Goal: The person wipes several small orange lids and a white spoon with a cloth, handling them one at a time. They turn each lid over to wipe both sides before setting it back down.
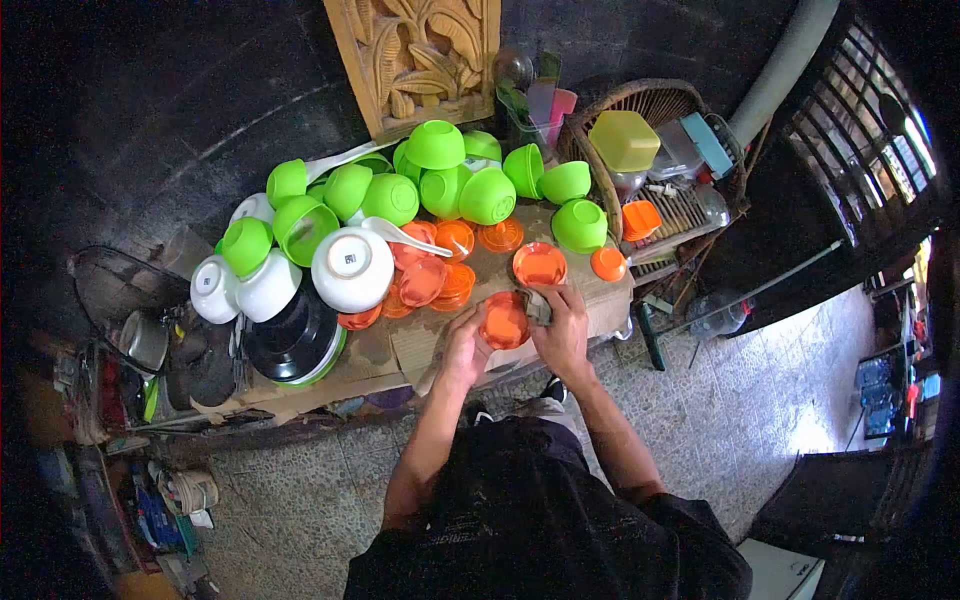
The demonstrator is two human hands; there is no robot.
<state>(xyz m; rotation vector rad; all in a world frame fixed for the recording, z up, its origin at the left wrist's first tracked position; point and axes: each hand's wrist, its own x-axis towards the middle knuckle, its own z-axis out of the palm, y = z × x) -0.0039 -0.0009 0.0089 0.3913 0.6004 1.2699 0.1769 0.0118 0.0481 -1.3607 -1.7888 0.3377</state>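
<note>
In the head view, my left hand (464, 347) grips the left rim of a small orange dish (505, 321) above the table's front edge. My right hand (563, 337) is closed on a greyish cloth (538, 307) pressed against the dish's right rim. Just beyond lies another orange dish (540, 262). To the left is a loose pile of orange dishes (422, 281), beside a large upturned white bowl (340, 285) with a white spoon (410, 238) by it. A small orange cup or lid (608, 264) sits to the right.
Many green bowls (487, 196) are heaped along the back of the cardboard-covered table (385, 370). Black plates or bowls (290, 345) stand stacked at left. On the right, a wicker rack (655, 230) holds plastic containers, including a yellow one (624, 140). A carved wooden panel (415, 60) leans behind.
</note>
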